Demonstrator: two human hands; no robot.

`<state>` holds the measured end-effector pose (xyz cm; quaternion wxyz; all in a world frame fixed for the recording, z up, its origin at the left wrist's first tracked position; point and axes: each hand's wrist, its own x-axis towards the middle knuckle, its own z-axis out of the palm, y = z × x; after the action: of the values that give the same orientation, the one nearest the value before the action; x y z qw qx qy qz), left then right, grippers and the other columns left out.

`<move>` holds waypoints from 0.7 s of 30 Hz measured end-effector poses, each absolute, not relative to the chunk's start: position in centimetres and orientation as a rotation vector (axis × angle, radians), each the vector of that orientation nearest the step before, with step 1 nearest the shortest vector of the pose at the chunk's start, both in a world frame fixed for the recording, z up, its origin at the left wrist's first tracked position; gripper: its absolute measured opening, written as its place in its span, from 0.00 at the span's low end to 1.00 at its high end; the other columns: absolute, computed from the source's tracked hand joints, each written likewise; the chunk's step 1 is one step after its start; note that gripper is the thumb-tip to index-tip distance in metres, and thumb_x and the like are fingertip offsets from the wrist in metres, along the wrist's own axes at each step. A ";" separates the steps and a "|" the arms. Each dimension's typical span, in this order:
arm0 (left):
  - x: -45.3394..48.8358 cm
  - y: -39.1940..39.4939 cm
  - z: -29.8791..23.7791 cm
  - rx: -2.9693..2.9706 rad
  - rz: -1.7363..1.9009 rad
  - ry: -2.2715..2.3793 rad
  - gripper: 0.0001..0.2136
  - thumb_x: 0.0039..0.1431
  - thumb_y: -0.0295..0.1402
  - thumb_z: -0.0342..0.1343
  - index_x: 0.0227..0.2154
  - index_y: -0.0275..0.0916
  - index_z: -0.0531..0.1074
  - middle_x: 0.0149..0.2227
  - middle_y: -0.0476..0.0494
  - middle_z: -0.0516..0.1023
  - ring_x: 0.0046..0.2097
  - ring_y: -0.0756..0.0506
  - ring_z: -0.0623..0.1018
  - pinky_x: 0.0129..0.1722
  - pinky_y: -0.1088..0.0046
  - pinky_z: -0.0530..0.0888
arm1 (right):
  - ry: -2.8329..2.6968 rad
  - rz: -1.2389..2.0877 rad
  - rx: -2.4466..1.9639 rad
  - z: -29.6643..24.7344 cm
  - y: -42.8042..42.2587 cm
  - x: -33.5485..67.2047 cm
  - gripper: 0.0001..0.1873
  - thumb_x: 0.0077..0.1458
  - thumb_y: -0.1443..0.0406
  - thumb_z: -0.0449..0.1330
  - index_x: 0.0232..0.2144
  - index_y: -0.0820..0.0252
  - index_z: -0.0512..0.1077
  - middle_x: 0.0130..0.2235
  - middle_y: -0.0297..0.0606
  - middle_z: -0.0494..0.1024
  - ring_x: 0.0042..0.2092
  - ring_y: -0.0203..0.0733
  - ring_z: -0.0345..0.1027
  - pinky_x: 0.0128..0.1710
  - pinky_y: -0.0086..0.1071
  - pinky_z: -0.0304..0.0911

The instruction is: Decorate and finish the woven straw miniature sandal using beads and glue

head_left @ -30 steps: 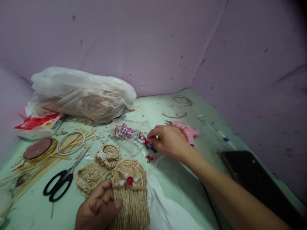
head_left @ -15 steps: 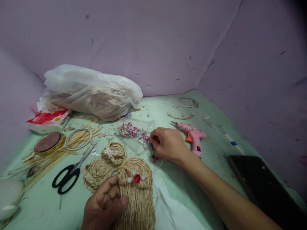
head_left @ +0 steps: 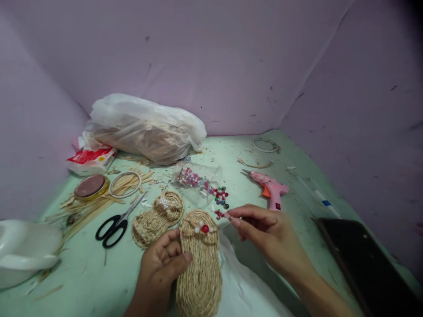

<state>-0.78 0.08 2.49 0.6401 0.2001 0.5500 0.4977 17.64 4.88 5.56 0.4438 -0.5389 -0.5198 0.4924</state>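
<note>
My left hand grips the left edge of a small woven straw slipper, thumb on top. Across its strap sit a red bead and several white beads. Just right of the slipper, my right hand is closed in a pinch; a tiny pale thing shows at the fingertips, too small to name. Those fingertips are beside a few red beads on the table. Behind them a clear plastic cup lies on its side, with mixed beads inside and spilling from its mouth. A second straw slipper with a white bead flower lies left.
Black-handled scissors, a tape roll and straw strips lie left. A pink glue gun and a dark phone-like slab are right. A stuffed plastic bag rests by the wall; a white container stands front left.
My right hand has drawn back from the cup's mouth toward me and right, now pinching near the red beads. The left hand still holds the slipper. The whole view has shifted slightly.
</note>
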 end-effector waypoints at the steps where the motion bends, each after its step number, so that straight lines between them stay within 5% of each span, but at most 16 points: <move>1: -0.8 0.1 2.4 0.467 1.132 1.233 0.20 0.35 0.30 0.66 0.34 0.35 0.69 0.20 0.48 0.75 0.24 0.46 0.75 0.26 0.73 0.69 | -1.297 1.200 -1.308 5.7 4.5 17.6 0.05 0.41 0.66 0.62 0.25 0.58 0.77 0.20 0.32 0.73 0.19 0.31 0.62 0.18 0.25 0.60; 7: -0.6 0.1 2.4 0.510 1.130 1.219 0.20 0.37 0.30 0.65 0.37 0.35 0.69 0.22 0.47 0.76 0.25 0.46 0.75 0.28 0.71 0.70 | -1.424 1.097 -1.192 5.2 2.5 17.1 0.08 0.48 0.68 0.59 0.30 0.54 0.77 0.29 0.36 0.76 0.25 0.33 0.67 0.22 0.27 0.64; 21: 0.3 0.0 2.7 0.555 1.233 1.373 0.17 0.34 0.30 0.64 0.32 0.34 0.71 0.17 0.51 0.73 0.22 0.49 0.72 0.24 0.76 0.68 | -1.039 1.421 -1.316 3.9 2.3 16.0 0.06 0.42 0.63 0.64 0.25 0.60 0.75 0.19 0.33 0.74 0.22 0.33 0.66 0.23 0.26 0.63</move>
<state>0.27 0.03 2.70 0.5706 0.2363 0.5852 0.5255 16.05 2.33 3.90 0.4546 -0.5332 -0.4213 0.5758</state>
